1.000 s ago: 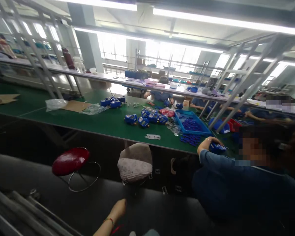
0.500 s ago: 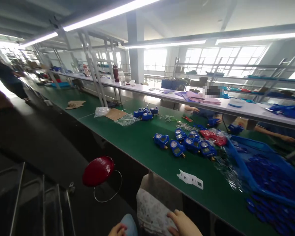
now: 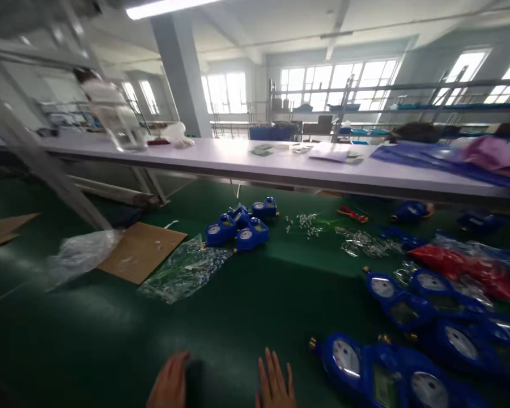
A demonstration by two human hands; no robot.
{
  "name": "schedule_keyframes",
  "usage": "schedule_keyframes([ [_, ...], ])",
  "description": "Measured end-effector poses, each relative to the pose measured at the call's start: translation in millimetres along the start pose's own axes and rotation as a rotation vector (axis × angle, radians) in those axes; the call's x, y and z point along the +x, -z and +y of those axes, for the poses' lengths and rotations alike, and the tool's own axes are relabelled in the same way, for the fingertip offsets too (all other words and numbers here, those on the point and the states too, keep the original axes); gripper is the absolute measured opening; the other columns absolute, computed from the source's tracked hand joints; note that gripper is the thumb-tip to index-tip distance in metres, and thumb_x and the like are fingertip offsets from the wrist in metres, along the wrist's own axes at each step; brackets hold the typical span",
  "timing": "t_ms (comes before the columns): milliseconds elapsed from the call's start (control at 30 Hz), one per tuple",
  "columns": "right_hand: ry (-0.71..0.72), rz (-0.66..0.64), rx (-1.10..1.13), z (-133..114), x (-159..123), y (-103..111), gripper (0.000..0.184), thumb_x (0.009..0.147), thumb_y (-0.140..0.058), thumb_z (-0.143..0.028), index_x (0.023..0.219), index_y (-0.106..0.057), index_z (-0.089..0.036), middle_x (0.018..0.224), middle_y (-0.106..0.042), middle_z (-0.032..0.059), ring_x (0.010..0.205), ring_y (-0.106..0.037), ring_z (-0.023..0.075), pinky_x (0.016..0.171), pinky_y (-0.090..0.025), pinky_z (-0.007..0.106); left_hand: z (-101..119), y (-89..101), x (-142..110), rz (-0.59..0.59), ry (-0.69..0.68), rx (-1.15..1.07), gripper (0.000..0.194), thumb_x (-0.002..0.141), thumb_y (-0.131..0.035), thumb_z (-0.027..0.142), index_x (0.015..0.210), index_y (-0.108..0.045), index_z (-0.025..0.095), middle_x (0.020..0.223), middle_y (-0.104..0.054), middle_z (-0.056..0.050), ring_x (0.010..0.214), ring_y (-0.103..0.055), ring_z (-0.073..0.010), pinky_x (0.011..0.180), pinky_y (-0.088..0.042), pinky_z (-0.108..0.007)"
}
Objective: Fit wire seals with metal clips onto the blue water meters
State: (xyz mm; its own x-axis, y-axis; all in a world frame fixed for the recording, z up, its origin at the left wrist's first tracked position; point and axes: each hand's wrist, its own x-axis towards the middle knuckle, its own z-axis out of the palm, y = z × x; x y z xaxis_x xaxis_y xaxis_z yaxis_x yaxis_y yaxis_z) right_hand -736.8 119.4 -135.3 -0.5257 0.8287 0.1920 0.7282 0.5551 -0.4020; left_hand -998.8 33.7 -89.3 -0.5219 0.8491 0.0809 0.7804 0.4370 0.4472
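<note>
At the bottom of the view, my right hand (image 3: 275, 381) is over the green table (image 3: 280, 294), its fingers stretched out and holding nothing. My left hand (image 3: 169, 381) is at the near edge, smeared by motion. A dark patch beside it could be a shadow or an object. Nearest to my right hand are blue meters (image 3: 344, 360) with round dials, small displays and brass fittings, lying in a group on the right. Several more blue meters (image 3: 250, 233) stand farther back in the middle.
Left of the middle lie a clear plastic bag (image 3: 191, 269), a brown cardboard sheet (image 3: 142, 252) and crumpled plastic (image 3: 83, 252). Small metal parts (image 3: 306, 224), red-handled pliers (image 3: 352, 213) and a red bag (image 3: 463, 269) are farther right. A white shelf (image 3: 238, 156) spans above the table.
My view has moved closer to the table and turned, so the red stool and the blue tray are out of sight. Both hands have moved from my lap to the table's near side.
</note>
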Motion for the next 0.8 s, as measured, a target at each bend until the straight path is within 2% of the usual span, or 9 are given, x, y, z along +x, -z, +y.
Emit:
schedule_keyframes([
  [33,0.006,-0.012,-0.008,-5.2,25.9,-8.7,0.065,0.088,-0.052,-0.026,0.146,-0.026,-0.038,0.148,-0.033,0.0012,0.133,-0.038,0.0344,0.104,-0.035,0.064,0.5,-4.8,48.1,0.078,-0.152,0.17,0.044,0.089,-0.03,0.021,0.119,-0.062,0.018,0.119,-0.063,-0.014,0.11,-0.061,-0.0288,0.089,-0.053,-0.046],
  [133,0.011,-0.096,-0.035,-17.4,93.4,-16.9,0.063,0.095,-0.041,-0.032,0.149,-0.009,-0.034,0.152,-0.023,-0.0003,0.135,-0.035,0.0317,0.105,-0.036,0.062,9.1,-29.0,166.9,0.066,-0.308,0.241,0.05,0.087,-0.031,0.01,0.131,-0.054,0.018,0.144,-0.044,-0.016,0.137,-0.034,-0.0323,0.107,-0.032,-0.055],
  [233,-0.051,-0.093,-0.094,-22.5,142.7,-22.0,0.06,0.098,-0.033,-0.03,0.149,-0.003,-0.031,0.153,-0.02,-0.0007,0.137,-0.032,0.0294,0.107,-0.034,0.061,2.0,-50.0,244.0,0.037,-0.422,0.253,0.054,0.086,-0.033,0.006,0.133,-0.053,0.023,0.151,-0.034,-0.01,0.143,-0.017,-0.0294,0.114,-0.015,-0.056],
  [367,-0.097,-0.007,-0.141,-20.2,172.5,-39.0,0.059,0.098,-0.033,-0.032,0.15,-0.007,-0.029,0.152,-0.023,-0.0002,0.136,-0.036,0.0283,0.106,-0.038,0.057,-52.4,-50.8,296.0,0.108,-0.489,0.297,0.053,0.087,-0.035,0.009,0.135,-0.05,0.026,0.15,-0.038,-0.008,0.142,-0.022,-0.0278,0.114,-0.013,-0.056],
  [467,-0.09,0.056,-0.151,-13.8,170.5,-49.8,0.055,0.097,-0.035,-0.035,0.149,-0.02,-0.025,0.151,-0.027,0.0014,0.135,-0.038,0.0277,0.106,-0.038,0.054,-92.5,-47.8,305.9,0.205,-0.494,0.327,0.055,0.087,-0.038,0.013,0.139,-0.043,0.031,0.149,-0.038,-0.008,0.14,-0.026,-0.0299,0.112,-0.019,-0.057],
  [533,-0.086,0.11,-0.152,-10.7,163.5,-53.0,0.051,0.098,-0.036,-0.036,0.147,-0.029,-0.023,0.151,-0.029,0.0028,0.136,-0.036,0.0269,0.109,-0.035,0.052,-96.9,-54.0,303.8,0.287,-0.493,0.301,0.061,0.086,-0.042,0.016,0.143,-0.033,0.037,0.15,-0.036,-0.008,0.14,-0.026,-0.0333,0.109,-0.022,-0.06],
  [667,-0.064,0.17,-0.103,-16.2,152.8,-50.6,0.047,0.099,-0.033,-0.034,0.143,-0.036,-0.018,0.152,-0.031,0.0039,0.141,-0.026,0.0221,0.115,-0.025,0.047,-35.8,-76.2,308.1,0.368,-0.642,0.171,0.066,0.088,-0.048,0.028,0.143,-0.02,0.05,0.152,-0.031,-0.002,0.14,-0.026,-0.033,0.107,-0.027,-0.059],
  [733,-0.053,0.191,-0.078,-25.7,148.0,-46.8,0.044,0.1,-0.032,-0.034,0.14,-0.041,-0.019,0.15,-0.036,0.0032,0.14,-0.027,0.0195,0.116,-0.022,0.044,17.1,-77.2,323.1,0.376,-0.713,0.089,0.061,0.089,-0.048,0.04,0.145,-0.024,0.038,0.153,-0.028,-0.007,0.141,-0.023,-0.0307,0.109,-0.026,-0.055],
  [800,-0.038,0.208,-0.091,-37.4,139.2,-43.9,0.039,0.099,-0.034,-0.032,0.134,-0.047,-0.021,0.145,-0.043,0.0014,0.137,-0.031,0.0166,0.116,-0.024,0.04,69.1,-67.9,344.8,0.325,-0.636,0.023,0.072,0.085,-0.048,0.055,0.145,-0.026,0.02,0.154,-0.022,-0.018,0.14,-0.02,-0.0383,0.104,-0.026,-0.062],
])
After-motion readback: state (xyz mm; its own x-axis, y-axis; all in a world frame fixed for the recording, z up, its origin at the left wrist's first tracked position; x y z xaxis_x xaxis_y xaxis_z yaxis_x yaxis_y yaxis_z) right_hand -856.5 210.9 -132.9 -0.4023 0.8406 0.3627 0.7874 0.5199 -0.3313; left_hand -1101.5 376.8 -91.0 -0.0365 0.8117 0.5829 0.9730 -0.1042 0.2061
